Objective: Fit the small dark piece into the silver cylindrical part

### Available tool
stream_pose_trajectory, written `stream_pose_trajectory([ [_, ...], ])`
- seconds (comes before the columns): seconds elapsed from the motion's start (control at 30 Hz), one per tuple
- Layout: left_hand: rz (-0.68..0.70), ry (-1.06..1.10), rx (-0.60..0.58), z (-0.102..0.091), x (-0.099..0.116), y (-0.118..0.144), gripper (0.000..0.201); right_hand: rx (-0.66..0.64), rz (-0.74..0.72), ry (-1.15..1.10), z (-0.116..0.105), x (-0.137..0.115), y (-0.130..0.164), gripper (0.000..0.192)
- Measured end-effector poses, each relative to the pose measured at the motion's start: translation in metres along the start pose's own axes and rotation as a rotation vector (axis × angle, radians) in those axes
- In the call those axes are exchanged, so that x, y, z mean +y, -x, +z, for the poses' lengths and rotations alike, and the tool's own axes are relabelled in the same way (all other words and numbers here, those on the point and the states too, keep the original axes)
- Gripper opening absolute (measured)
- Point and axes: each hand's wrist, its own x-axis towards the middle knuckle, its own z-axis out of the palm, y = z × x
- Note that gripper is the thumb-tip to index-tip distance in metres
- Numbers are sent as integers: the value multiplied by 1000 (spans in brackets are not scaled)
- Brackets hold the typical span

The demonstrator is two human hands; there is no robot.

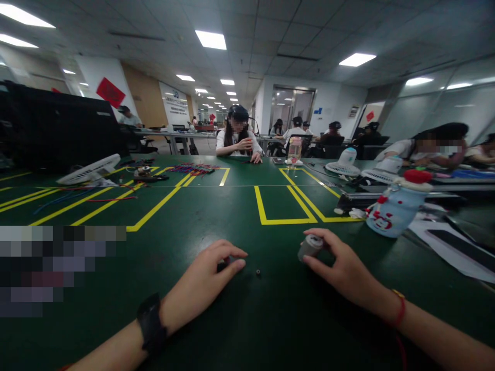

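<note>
My right hand (340, 260) holds a small grey metal cylinder, which looks like a small motor (310, 247), between thumb and fingers, with its round end tilted up. My left hand (216, 270) rests low over the green table (232, 330), its fingers curled and thumb close to the forefinger. A greyish bit shows between them, too hidden to name. Between my hands, nearer the left fingertips, a tiny dark ring-shaped piece (258, 273) lies on the tabletop.
A blue bottle with a red lid (398, 203) stands at the right, beside a dark phone-like slab (464, 252) on white paper. Small fans (344, 164) stand behind it. Left, a bundle of wires (195, 169) and a white fan (91, 170) lie. A co-worker (237, 136) sits opposite.
</note>
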Motion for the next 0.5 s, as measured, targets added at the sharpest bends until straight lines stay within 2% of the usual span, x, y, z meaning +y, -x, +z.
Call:
stream_pose_trajectory([
  [0.07, -51, -13, 32, -17, -14, 8, 28, 149, 130, 97, -24, 27, 5, 50],
  [0.17, -186, -34, 79, -42, -46, 22, 33, 328, 304, 247, -61, 76, 20, 57],
  [0.23, -283, -29, 99, -54, -67, 30, 35, 344, 369, 329, -80, 107, 33, 58],
  [0.3, -355, -23, 111, -62, -82, 36, 36, 276, 413, 383, -92, 129, 43, 57],
  [0.37, -386, -14, 125, -63, -87, 39, 38, 226, 437, 456, -96, 136, 48, 62],
  [0.4, -389, -11, 132, -63, -87, 40, 38, 250, 432, 528, -95, 133, 48, 67],
  [0.43, -385, -10, 135, -61, -85, 39, 39, 307, 401, 613, -91, 125, 46, 73],
  [0.5, -369, -14, 129, -57, -79, 37, 39, 400, 236, 736, -76, 97, 39, 76],
])
